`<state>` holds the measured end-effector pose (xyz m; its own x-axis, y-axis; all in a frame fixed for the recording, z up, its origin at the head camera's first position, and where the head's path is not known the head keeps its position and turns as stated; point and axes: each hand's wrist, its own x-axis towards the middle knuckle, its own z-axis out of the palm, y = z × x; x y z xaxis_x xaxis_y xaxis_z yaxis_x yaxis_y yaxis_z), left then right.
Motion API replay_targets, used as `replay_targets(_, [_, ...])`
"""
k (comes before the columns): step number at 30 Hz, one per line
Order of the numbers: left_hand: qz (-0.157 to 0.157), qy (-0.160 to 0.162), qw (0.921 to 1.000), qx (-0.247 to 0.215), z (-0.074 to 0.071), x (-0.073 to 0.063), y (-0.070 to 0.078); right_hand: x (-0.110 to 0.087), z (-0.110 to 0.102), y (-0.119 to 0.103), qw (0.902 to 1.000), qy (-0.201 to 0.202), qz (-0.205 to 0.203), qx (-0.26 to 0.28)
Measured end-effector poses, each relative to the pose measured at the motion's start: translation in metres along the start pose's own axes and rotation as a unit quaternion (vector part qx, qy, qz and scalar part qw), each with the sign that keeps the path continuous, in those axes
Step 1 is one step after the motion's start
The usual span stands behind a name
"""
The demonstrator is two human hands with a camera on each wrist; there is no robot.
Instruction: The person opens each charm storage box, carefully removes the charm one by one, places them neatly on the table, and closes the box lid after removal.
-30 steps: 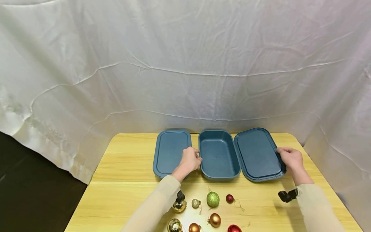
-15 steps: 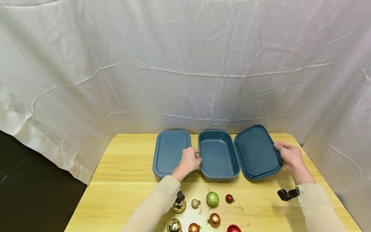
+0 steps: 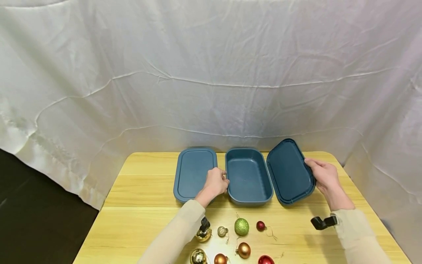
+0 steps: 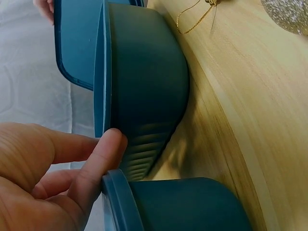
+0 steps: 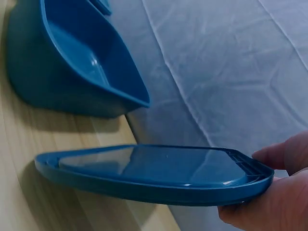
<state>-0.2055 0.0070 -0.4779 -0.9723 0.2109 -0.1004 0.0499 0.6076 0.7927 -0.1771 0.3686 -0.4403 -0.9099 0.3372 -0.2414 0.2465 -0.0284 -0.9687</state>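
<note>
An uncovered blue rectangular food container (image 3: 249, 179) stands at the back of the table. My left hand (image 3: 215, 182) pinches its left rim; in the left wrist view, thumb and finger (image 4: 108, 144) meet there. To the right is a matching blue lid (image 3: 290, 173), its grooved inner side facing up and toward the container. My right hand (image 3: 324, 176) grips the lid's right edge and holds that side raised. In the right wrist view the lid (image 5: 159, 166) leans, its far edge low by the table. A second blue container (image 3: 195, 174), lid on, sits under my left forearm's left side.
Several Christmas baubles lie toward the front: a glittery green bauble (image 3: 241, 227), a small dark red bauble (image 3: 261, 226), a copper bauble (image 3: 244, 250) and gold ones. White cloth (image 3: 244, 84) hangs behind the wooden table (image 3: 141, 190).
My right hand has lifted the lid's right edge and shifted left, tilting the lid more steeply toward the uncovered container. The left hand and both containers hold their places.
</note>
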Motion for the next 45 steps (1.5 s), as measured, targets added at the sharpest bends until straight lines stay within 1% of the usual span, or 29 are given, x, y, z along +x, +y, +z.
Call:
replay_targets(6, [-0.002, 0.002, 0.9999, 0.010, 0.001, 0.001, -0.001, -0.006, 0.014, -0.008, 0.9984, 0.008, -0.041, -0.039])
replay_targets(9, [-0.007, -0.001, 1.0000, 0.005, 0.001, 0.001, -0.002, -0.010, 0.020, -0.012, 0.9980, 0.007, -0.055, -0.031])
replay_targets(14, [-0.006, 0.003, 1.0000, 0.004, 0.001, 0.001, -0.002, -0.018, 0.029, -0.021, 0.9982, 0.008, -0.059, -0.010])
replay_targets(23, [-0.013, 0.000, 0.9998, 0.014, 0.001, 0.000, 0.002, -0.033, 0.045, -0.034, 0.9966, 0.026, -0.074, -0.026])
replay_targets(32, [-0.003, -0.001, 0.9999, 0.015, 0.000, 0.003, 0.001, -0.036, 0.062, -0.040, 0.9929, 0.043, -0.089, -0.066])
replay_targets(36, [0.015, 0.018, 0.9989, 0.040, -0.005, 0.006, 0.005, -0.038, 0.069, -0.039, 0.9906, 0.057, -0.093, -0.083])
replay_targets(39, [0.037, 0.037, 0.9966, 0.063, -0.010, 0.009, 0.009, -0.041, 0.076, -0.039, 0.9880, 0.059, -0.103, -0.099])
replay_targets(41, [0.052, 0.041, 0.9961, 0.059, -0.012, 0.012, 0.014, -0.043, 0.081, -0.039, 0.9851, 0.059, -0.115, -0.113])
replay_targets(45, [0.078, 0.038, 0.9959, 0.028, -0.017, 0.019, 0.027, -0.049, 0.091, -0.038, 0.9788, 0.065, -0.135, -0.139])
